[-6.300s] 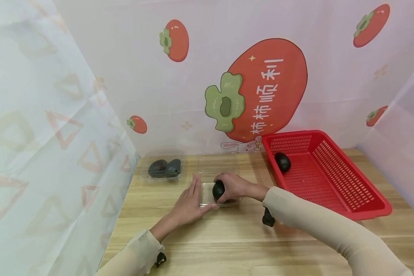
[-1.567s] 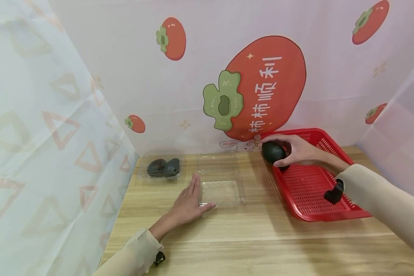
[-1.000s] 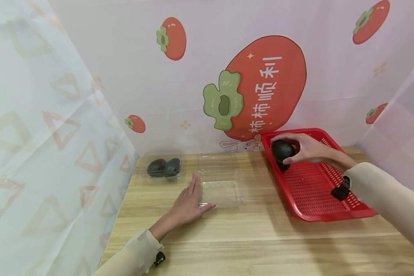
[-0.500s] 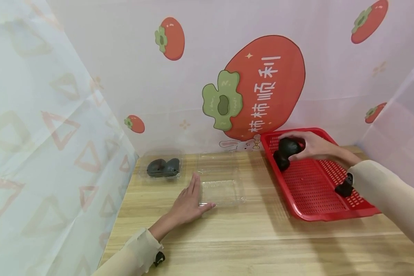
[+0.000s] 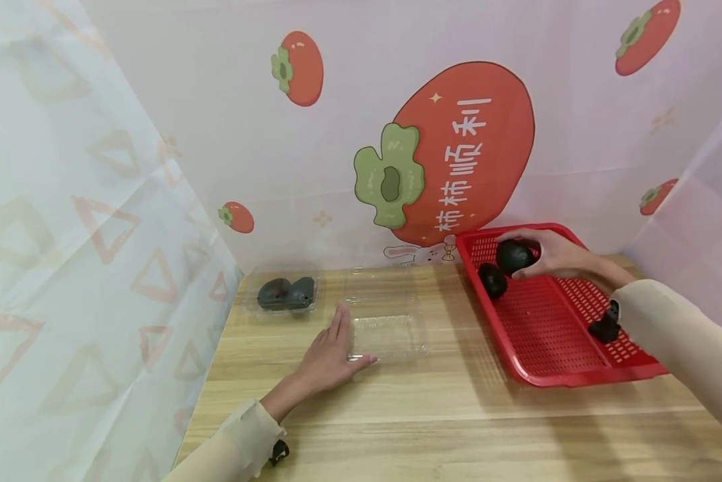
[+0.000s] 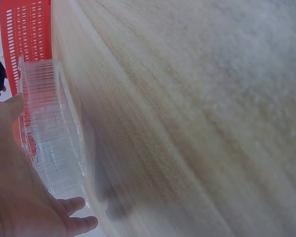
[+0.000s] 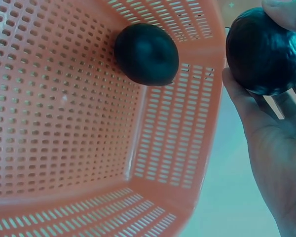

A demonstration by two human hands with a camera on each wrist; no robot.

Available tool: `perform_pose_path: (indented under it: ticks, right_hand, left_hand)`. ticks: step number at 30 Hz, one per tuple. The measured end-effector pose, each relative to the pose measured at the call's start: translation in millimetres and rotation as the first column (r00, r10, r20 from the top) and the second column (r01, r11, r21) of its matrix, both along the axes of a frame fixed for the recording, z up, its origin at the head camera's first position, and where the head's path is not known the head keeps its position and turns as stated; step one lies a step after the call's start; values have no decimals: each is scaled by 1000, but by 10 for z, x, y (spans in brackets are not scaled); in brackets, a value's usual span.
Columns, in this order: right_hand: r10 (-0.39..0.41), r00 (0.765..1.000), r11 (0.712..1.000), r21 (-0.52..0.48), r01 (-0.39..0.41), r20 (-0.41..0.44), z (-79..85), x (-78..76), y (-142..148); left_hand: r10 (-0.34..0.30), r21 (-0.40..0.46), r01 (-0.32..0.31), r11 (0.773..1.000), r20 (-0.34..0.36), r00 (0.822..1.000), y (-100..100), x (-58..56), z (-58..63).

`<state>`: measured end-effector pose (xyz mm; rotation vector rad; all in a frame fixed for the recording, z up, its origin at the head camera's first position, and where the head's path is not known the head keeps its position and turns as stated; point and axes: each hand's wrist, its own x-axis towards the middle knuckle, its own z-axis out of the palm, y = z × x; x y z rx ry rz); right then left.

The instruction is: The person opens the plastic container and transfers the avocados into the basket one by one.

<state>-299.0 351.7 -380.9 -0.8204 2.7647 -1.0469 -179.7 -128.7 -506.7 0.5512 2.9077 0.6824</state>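
Dark fruit (image 5: 513, 257) was gripped between the thumb and curled fingers of the right hand (image 5: 550, 254), held over the far left part of the red basket (image 5: 547, 335); a second dark fruit (image 5: 492, 282) was seen just beside it, against the basket's left wall. The left hand (image 5: 326, 358) was placed, fingers straight, at the left edge of an open clear container (image 5: 385, 337); farther left on the wooden surface (image 5: 397, 435), two more fruits (image 5: 300, 294) were enclosed in another clear box (image 5: 285, 270).
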Motion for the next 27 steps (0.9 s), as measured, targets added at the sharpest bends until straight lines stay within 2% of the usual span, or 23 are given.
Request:
perform_pose_path:
  ticks: [11,18,27]
  right_hand:
    - [31,1000,999,16,-31,2,-71,-78,68]
    - [18,999,998,55,-15,-40,-133,-118,133]
    - [-8,1000,996,91,7,8,-206,-180,165]
  left_hand:
    - [9,-9,-9,1000,2,1000,4,6,13]
    - [10,-19,-10,1000,-2,1000,10,-2,11]
    - [8,-32,-8,999,-1,1000,9,-6,-13]
